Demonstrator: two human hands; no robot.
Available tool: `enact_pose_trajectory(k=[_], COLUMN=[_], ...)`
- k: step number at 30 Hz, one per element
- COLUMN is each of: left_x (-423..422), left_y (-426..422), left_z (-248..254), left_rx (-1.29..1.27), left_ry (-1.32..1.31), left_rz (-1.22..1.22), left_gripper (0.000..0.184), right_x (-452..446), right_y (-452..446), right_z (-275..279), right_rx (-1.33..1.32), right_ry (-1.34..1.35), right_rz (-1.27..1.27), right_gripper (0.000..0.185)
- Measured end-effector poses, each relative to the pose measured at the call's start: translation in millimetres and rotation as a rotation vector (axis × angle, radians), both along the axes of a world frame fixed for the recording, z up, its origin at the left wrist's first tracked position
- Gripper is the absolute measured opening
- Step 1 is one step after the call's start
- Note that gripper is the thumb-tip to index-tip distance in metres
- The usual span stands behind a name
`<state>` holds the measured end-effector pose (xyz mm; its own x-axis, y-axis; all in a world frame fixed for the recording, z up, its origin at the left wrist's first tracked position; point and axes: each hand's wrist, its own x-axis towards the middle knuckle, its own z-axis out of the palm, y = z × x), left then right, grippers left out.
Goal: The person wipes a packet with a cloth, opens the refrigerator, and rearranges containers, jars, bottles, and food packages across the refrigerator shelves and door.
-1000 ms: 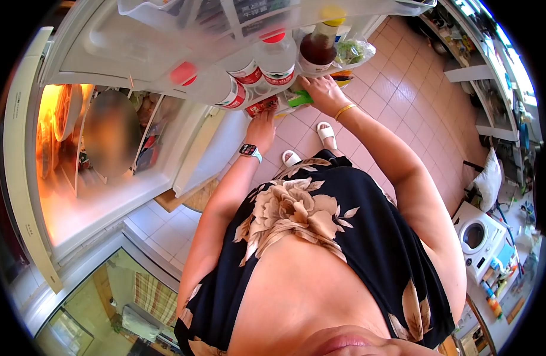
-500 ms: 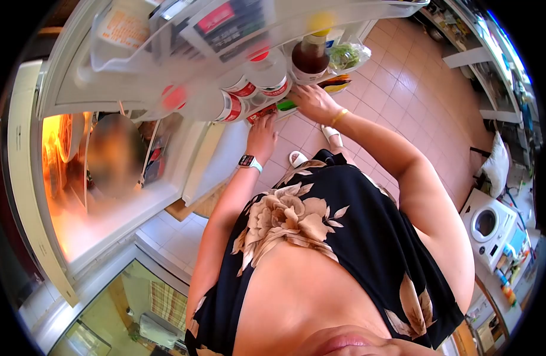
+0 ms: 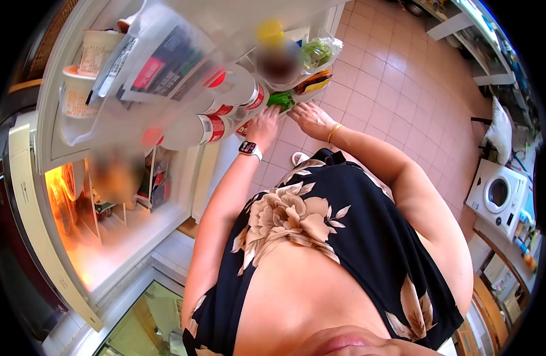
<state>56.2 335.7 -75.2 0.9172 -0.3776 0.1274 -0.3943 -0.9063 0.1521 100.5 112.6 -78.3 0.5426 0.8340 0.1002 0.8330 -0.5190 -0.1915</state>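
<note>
My left hand (image 3: 264, 128), with a watch on its wrist, reaches into the lower door shelf of a fridge. Its stretched fingers touch a green packet (image 3: 281, 99), and the fingertips are partly hidden. Close beside it, my right hand (image 3: 313, 121), with a yellow band on the wrist, lies at the shelf's outer edge, fingers spread and slightly bent. Clear bottles with red-and-white labels (image 3: 213, 128) lie to the left of my hands. Beyond my right hand are yellow and dark packets (image 3: 313, 82) and a clear bag of greens (image 3: 318, 52).
The open fridge door (image 3: 53, 139) holds paper cups (image 3: 80, 95), a flat labelled pack (image 3: 169, 56) and a blurred yellow-capped bottle (image 3: 269, 31). At left glows the lit fridge interior (image 3: 68, 202). A washing machine (image 3: 497, 193) stands on the right, beyond the tiled floor (image 3: 380, 83).
My right hand has moved back from beside the dark bottle to the shelf edge. My left hand has come up to the green packet, which shows more. The view has shifted.
</note>
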Motion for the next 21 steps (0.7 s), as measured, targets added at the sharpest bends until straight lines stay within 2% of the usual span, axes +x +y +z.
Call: enact_pose_trajectory(k=[2, 7, 10, 14, 16, 18, 20, 21], left_x=[9.0, 20.8, 24.1, 27.9, 33.7, 35.4, 30.3, 27.4], left_y=[-1.5, -5.9, -4.6, 9.4, 12.7, 15.1, 12.6, 15.0], left_z=[1.5, 6.8, 6.2, 5.7, 9.4, 16.7, 21.9, 14.5], left_rx=[-0.057, 0.041, 0.053, -0.007, -0.055, -0.222, -0.223, -0.147], left_ry=[0.043, 0.143, 0.13, 0.077, 0.116, 0.244, 0.236, 0.217], left_rz=[0.023, 0.043, 0.057, 0.094, 0.095, 0.058, 0.089, 0.057], left_gripper=[0.04, 0.039, 0.041, 0.042, 0.042, 0.041, 0.035, 0.032], right_x=[-5.1, 3.8, 16.1, 15.1, 19.0, 32.8, 36.3, 37.3], right_y=[3.2, 19.8, 25.8, 30.1, 28.8, 32.4, 38.2, 41.1], right_z=[5.8, 2.0, -1.9, -2.1, 4.7, 5.6, 0.6, 1.2], right_rx=[0.137, 0.11, 0.166, -0.014, -0.057, -0.184, -0.152, -0.107], right_ry=[-0.077, -0.068, -0.183, -0.071, -0.011, 0.016, -0.008, -0.013], right_rz=[0.003, -0.04, -0.042, -0.078, -0.063, -0.047, -0.044, -0.01], right_gripper=[0.036, 0.034, 0.033, 0.029, 0.026, 0.021, 0.018, 0.018])
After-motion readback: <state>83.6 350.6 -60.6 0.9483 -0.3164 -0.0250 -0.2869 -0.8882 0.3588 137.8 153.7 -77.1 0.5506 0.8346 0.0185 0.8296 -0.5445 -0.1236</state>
